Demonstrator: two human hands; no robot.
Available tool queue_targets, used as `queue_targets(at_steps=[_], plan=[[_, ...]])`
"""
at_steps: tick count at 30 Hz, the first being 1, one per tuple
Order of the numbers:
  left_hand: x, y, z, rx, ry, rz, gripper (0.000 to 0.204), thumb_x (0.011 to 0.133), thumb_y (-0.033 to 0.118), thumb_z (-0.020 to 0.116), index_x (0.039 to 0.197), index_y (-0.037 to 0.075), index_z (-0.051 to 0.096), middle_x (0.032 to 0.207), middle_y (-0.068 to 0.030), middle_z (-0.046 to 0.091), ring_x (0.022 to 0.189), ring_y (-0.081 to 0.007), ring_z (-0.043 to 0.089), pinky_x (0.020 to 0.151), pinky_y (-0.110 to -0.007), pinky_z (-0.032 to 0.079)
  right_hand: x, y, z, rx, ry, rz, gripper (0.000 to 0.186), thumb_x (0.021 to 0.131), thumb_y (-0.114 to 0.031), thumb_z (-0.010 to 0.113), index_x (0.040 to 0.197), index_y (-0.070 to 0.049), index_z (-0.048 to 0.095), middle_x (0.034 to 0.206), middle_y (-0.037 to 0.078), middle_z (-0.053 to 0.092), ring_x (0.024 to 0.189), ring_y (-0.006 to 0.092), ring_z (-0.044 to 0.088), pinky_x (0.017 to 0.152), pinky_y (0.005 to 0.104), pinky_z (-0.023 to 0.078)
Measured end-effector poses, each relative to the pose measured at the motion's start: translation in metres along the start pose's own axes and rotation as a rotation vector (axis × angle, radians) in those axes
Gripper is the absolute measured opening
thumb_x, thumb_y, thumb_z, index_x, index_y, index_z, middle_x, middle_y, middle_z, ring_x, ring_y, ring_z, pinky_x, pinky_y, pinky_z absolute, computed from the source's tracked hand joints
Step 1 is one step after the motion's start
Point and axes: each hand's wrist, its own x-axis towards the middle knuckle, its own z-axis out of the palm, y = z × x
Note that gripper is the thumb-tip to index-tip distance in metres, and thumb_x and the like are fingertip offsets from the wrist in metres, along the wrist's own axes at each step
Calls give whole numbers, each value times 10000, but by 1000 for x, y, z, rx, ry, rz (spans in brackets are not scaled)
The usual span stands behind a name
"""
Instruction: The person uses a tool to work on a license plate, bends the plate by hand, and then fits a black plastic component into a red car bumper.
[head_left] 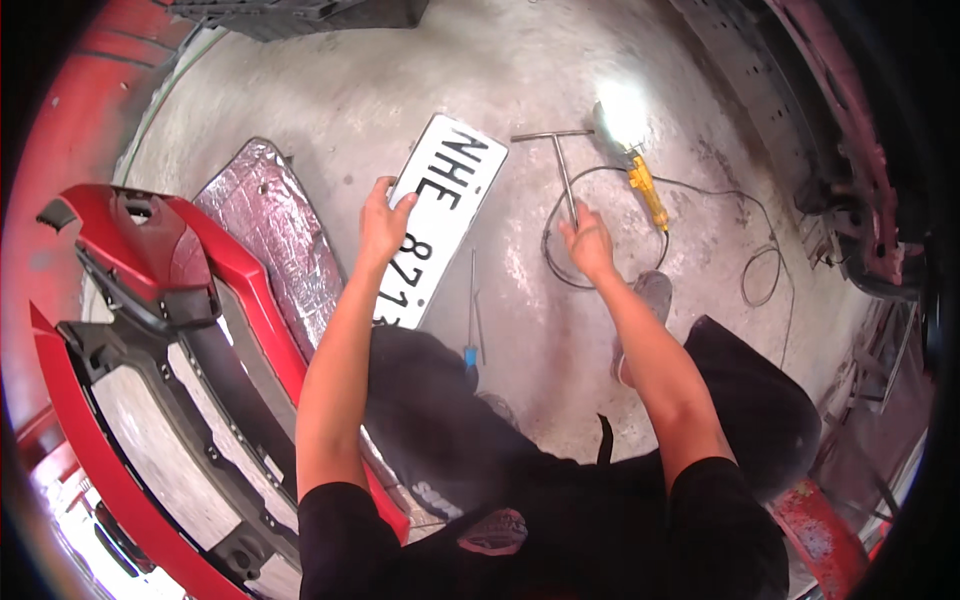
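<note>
My left hand [385,222] grips a white licence plate [455,185] with black characters by its left long edge, thumb on the face and fingers behind. The plate slants, its lower end by my left knee. On the right, my right hand [588,240] is closed around the lower end of the shaft of a T-handle wrench [562,165]. The wrench's crossbar points away from me, close to a lit work lamp [645,185] with a yellow handle. What the wrench tip looks like is hidden in my fingers.
A red car bumper [235,260] with black inner parts stands along the left, beside a silver foil-covered panel [275,195]. A blue-handled screwdriver [471,352] lies near my left knee. The lamp's black cable [549,262] loops over the concrete floor. Vehicle bodywork [870,210] borders the right.
</note>
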Motion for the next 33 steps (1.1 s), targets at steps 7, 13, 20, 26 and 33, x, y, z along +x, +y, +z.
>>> queue_targets(at_steps=[7,13,20,26,33], plan=[[86,-52,29,290,7,60,487,889,253,761,1314,30,675,1210,-270,707,1152,-421,673,995,-451,515,-9,37,37,-50,-2,70,433,925,-129,669,1339,-60,563,1093,252,656,1015,475,636,876,521,523],[107,-51,46,499,-2,45,659,881,300,770,1477,130,546,1355,-261,635,1313,-438,563,1080,-510,448,-1,42,27,323,-89,202,310,954,-117,602,1232,15,564,730,131,617,624,313,623,606,421,521],[84,-2,71,947,-200,278,798,870,520,758,1574,322,438,1674,-210,241,1561,-433,206,1146,-741,303,1,-13,-4,707,-161,353,319,1048,-167,536,1311,12,519,645,41,531,527,134,487,527,310,427],[81,-17,77,967,-358,280,767,921,518,701,1599,419,356,1739,-75,162,1575,-417,192,1117,-772,321,28,-31,-2,485,-57,86,379,1057,-151,555,1417,-36,527,660,62,541,556,145,494,540,303,409],[81,-14,79,969,-393,263,714,971,413,667,1611,357,356,1737,-94,160,1568,-438,200,1097,-769,348,66,-17,1,52,25,-329,564,991,-51,607,1526,-207,520,736,177,606,633,358,602,629,447,500]])
